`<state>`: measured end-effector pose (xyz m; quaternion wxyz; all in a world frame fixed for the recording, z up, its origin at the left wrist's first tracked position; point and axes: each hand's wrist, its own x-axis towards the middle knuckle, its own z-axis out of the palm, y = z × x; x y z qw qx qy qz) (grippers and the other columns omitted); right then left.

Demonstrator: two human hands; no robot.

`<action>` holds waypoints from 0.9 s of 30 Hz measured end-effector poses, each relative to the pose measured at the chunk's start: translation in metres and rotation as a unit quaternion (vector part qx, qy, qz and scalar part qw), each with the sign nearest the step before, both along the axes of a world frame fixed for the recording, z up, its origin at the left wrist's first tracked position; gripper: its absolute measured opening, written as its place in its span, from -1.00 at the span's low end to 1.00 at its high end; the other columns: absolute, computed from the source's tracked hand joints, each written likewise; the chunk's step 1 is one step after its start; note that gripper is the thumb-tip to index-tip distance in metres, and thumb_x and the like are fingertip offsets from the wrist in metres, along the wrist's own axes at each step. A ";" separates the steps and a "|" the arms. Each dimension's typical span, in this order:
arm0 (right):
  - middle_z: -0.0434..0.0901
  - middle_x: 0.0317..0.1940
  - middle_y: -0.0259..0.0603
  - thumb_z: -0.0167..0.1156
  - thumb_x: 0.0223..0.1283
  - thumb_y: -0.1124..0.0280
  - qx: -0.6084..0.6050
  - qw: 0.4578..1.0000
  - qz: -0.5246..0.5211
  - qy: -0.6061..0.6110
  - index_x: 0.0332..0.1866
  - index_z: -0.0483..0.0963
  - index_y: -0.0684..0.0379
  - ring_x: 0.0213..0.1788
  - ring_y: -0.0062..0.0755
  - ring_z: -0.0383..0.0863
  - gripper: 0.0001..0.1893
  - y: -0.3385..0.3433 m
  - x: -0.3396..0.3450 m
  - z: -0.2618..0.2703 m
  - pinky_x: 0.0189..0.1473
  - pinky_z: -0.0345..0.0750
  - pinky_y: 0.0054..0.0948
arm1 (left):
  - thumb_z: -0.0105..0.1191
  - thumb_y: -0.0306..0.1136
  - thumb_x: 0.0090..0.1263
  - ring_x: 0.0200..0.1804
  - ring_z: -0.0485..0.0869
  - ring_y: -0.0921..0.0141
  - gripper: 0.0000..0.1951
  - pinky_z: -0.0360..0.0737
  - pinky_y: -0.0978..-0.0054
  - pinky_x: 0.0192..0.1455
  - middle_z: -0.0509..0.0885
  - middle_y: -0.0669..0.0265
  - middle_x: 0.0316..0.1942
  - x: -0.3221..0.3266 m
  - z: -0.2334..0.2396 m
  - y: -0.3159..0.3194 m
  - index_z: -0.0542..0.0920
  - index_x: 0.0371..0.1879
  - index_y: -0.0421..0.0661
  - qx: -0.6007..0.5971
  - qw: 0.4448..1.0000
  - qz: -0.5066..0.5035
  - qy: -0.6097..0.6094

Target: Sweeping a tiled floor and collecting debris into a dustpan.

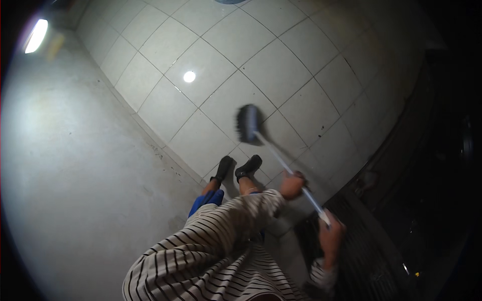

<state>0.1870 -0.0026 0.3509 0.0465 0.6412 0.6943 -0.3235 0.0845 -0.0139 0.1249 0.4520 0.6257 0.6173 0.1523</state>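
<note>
A push broom with a pale blue-grey head point(251, 122) and dark bristles is over the light floor tiles, blurred, just beyond my feet. Its bristles face left. From the head, the light handle point(276, 154) slants down to the right. My left hand point(293, 185) is closed around the handle's middle part. Further down, my right hand point(331, 231) grips the handle near its end. Both hands are somewhat blurred, and the separate fingers are hard to make out.
My dark shoes point(248, 166) stand on the tiled floor point(226, 82). A plain pale wall point(83, 150) runs along the left. At the lower right lies a dark ribbed surface point(361, 248). Small dark specks point(321, 131) dot the tiles. Part of a round bluish object point(230, 1) shows at the top.
</note>
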 end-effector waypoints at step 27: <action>0.56 -0.32 0.07 0.15 -0.05 0.56 0.089 0.947 0.287 0.114 -0.20 0.49 0.33 -0.27 -0.04 0.60 -0.77 -0.018 -0.115 0.002 -0.24 0.51 -0.32 | 0.09 -0.10 0.09 -0.22 0.50 0.34 -0.77 0.06 -0.27 0.17 0.48 0.38 -0.55 -0.133 0.010 -0.061 0.51 -0.64 0.02 0.202 0.938 0.276 0.051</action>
